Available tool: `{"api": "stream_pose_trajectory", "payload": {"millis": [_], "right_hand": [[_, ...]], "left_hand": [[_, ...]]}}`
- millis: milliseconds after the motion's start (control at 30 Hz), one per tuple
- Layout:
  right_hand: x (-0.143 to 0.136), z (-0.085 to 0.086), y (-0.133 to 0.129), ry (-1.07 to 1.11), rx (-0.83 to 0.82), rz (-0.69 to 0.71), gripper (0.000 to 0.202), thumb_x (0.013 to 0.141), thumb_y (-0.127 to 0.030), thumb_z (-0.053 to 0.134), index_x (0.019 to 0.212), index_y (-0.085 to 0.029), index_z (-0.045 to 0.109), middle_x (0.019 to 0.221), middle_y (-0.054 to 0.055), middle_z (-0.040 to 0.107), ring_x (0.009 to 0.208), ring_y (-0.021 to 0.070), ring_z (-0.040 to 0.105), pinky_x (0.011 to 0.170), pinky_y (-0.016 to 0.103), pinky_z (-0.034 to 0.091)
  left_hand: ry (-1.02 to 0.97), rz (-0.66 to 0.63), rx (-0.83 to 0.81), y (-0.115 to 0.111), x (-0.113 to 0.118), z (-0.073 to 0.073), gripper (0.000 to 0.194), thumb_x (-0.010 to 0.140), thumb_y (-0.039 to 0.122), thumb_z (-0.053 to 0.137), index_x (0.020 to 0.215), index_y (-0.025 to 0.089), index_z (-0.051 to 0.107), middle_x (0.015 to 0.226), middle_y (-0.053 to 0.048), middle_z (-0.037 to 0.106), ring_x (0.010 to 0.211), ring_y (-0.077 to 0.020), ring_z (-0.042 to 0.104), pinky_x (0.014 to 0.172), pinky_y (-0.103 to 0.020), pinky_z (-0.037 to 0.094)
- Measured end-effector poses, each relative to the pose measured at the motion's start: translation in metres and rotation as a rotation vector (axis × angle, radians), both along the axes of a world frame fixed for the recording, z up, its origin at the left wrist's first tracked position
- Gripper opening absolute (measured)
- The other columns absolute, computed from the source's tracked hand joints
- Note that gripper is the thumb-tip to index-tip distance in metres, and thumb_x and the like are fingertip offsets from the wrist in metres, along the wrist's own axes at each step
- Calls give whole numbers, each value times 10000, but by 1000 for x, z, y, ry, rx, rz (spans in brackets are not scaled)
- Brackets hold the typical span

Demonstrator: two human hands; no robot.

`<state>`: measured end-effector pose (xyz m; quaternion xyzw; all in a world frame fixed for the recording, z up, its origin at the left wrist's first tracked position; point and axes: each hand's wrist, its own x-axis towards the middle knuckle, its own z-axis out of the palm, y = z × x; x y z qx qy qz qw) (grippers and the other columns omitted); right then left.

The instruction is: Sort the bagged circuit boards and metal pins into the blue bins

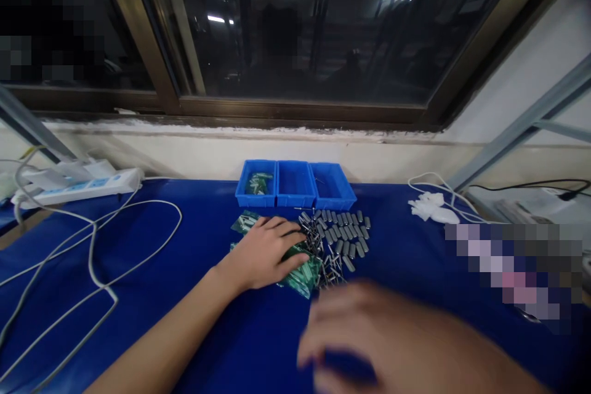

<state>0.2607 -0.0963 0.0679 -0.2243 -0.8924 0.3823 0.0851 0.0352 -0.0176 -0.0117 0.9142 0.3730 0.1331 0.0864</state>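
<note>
My left hand (pixel 265 251) lies with its fingers spread over small green plastic bags (pixel 302 274) of pale parts. Just right of its fingertips is a heap of thin metal pins or rivet-like pieces (pixel 329 265). Beyond them, small grey cylinder-like pieces (pixel 344 231) lie in rough rows. Nearer to me, my right hand (pixel 369 335) hovers in front of the heap, smeared by motion. Its fingers look bent, and whether anything is in them I cannot make out.
Three blue bins (pixel 295 200) stand side by side against the wall; the left one holds green-bagged parts. A power strip (pixel 83 188) with looping white cables (pixel 99 280) covers the left. Crumpled white tissue (pixel 429 206) and more cables lie at the right.
</note>
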Motion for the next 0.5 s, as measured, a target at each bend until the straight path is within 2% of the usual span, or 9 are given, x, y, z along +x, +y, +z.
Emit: {"api": "stream_pose_trajectory", "payload": {"millis": [33,100,167,233,300,367,500], "right_hand": [[3,-2,21,23,76,-139,224,922,-231,646,1035,-339,806,940,-2,788,815,179,721,684,325,550],[6,-15,56,91,180,-254,192,947,-204,623,999,-284,789,850,-3,759,718,146,680,655,304,516],[8,-35,77,225,254,-337,158,979,-230,609,999,-254,764,835,3,738,687,136,655,625,294,506],[10,-53,83,274,358,-358,154,992,-235,595,1033,-247,744,879,23,742,748,161,663,670,323,527],[10,-65,82,211,465,-323,157,989,-226,585,1043,-248,730,927,40,749,848,197,665,762,373,542],[9,-69,79,109,512,-277,140,982,-233,580,1008,-244,717,936,47,744,911,220,645,833,407,536],[6,-69,75,-20,511,-256,124,962,-324,615,999,-223,679,959,64,720,974,248,604,877,429,519]], "left_hand": [[-2,-5,8,0,0,0,461,1092,520,460,1368,216,670,1430,-88,660,1289,-327,594,1074,-553,460],[-5,-8,8,0,0,1,432,1085,488,486,1342,204,686,1410,-93,670,1278,-326,600,1060,-540,467],[-6,-9,5,0,1,1,437,1081,502,496,1326,200,695,1387,-91,680,1266,-327,604,1049,-535,473],[-6,-14,14,0,1,1,459,1082,530,489,1314,195,699,1367,-94,687,1258,-328,604,1048,-529,473],[-10,-19,23,0,1,1,452,1087,523,480,1300,193,703,1354,-97,691,1254,-322,607,1051,-520,474],[-19,-26,23,1,0,0,424,1091,493,481,1295,194,702,1352,-94,691,1247,-313,616,1052,-513,478],[-38,-40,30,3,-2,0,372,1084,425,480,1239,184,717,1356,-93,685,1235,-306,627,1053,-518,480]]}}
